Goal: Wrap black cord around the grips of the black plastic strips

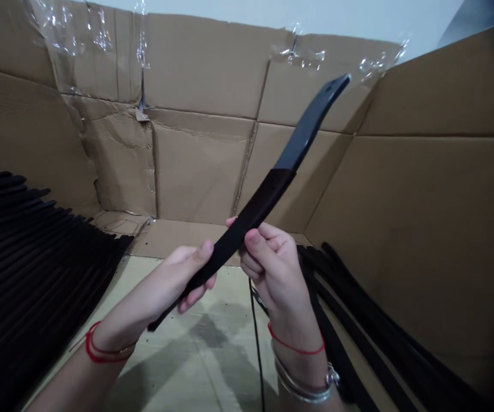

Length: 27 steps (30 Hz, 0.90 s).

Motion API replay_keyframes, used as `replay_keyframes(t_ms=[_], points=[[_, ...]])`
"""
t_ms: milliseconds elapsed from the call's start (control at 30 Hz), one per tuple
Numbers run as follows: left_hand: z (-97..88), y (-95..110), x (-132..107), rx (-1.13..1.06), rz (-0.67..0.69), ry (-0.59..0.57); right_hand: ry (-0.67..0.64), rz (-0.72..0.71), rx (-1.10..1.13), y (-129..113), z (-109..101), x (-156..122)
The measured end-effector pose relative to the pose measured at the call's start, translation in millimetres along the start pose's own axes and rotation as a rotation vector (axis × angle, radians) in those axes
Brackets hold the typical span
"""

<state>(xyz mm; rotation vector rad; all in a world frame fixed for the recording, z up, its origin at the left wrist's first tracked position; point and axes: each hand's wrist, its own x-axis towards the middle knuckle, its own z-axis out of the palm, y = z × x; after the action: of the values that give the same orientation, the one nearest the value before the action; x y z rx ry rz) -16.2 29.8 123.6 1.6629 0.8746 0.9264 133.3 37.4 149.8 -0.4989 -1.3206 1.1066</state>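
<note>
Left hand [174, 286] and right hand [273, 266] clamp a black bar [264, 197], upper end free

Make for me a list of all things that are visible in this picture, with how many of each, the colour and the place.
Strip: 1, black, held up between both hands
Stacked strips: many, black, at left
Loose strips: several, black, at lower right
Cardboard sheets: several, brown, ahead and at right
Clear tape: several pieces, on upper cardboard
Cord: 1, black, below the hands
Board: 1, pale, under the hands
Red strings: one on each wrist
Bangle: at least 1, silver, right wrist
Left hand: 1, gripping strip
Right hand: 1, gripping strip
</note>
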Motion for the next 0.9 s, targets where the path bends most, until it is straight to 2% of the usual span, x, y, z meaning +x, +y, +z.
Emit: replay_keyframes(t_ms=[67,100,133,200,233,267,300,333,367,400,433,500,533,567,667,700,733,800,833,867,900], points=[[0.2,-1,1,0.122,0.141,0.220,0.115,-0.067,0.011,4,1,1],[0.1,-1,1,0.170,0.189,0.316,0.133,-0.071,0.025,6,1,1],[-0.4,-1,1,0.173,0.189,0.331,0.107,-0.049,0.048,8,1,2],[-2.1,1,0,0.071,0.096,0.136,0.000,0.018,0.087,11,1,3],[-3.0,3,0,0.024,0.059,0.034,-0.017,0.015,0.088,11,1,3],[-3.8,4,-1,0.027,0.059,0.005,0.012,-0.022,0.077,11,1,3],[-4.4,6,-2,0.079,0.098,0.069,0.073,-0.078,0.064,10,2,3],[-4.7,7,-3,0.152,0.150,0.186,0.136,-0.127,0.054,9,2,2],[-4.8,7,-3,0.197,0.180,0.285,0.164,-0.144,0.052,7,2,1],[-4.7,7,-3,0.189,0.168,0.311,0.139,-0.123,0.056,5,2,1],[-4.6,7,-3,0.127,0.114,0.242,0.069,-0.074,0.063,3,1,0],[-3.6,5,-2,-0.060,-0.015,-0.037,-0.090,0.016,0.066,-1,-1,-1],[-2.7,4,-1,-0.101,-0.034,-0.106,-0.120,0.026,0.061,-2,-1,-1],[-1.5,3,0,-0.078,-0.006,-0.077,-0.097,0.008,0.056,-2,-2,-1],[0.9,2,3,0.213,0.169,0.365,0.066,-0.046,0.059,-1,-3,0],[0.4,2,3,0.243,0.172,0.386,0.063,-0.027,0.062,0,-3,1],[-0.7,3,4,0.202,0.137,0.289,0.025,0.004,0.059,0,-4,1],[-3.8,4,4,0.048,0.046,0.009,-0.052,0.051,0.012,-1,-7,3],[-5.0,4,4,0.009,0.037,-0.054,-0.043,0.042,-0.026,-1,-8,3],[-5.5,5,4,0.028,0.060,-0.025,0.004,0.020,-0.063,-1,-8,3],[-5.2,5,3,0.106,0.111,0.096,0.070,-0.009,-0.085,-1,-8,3]])
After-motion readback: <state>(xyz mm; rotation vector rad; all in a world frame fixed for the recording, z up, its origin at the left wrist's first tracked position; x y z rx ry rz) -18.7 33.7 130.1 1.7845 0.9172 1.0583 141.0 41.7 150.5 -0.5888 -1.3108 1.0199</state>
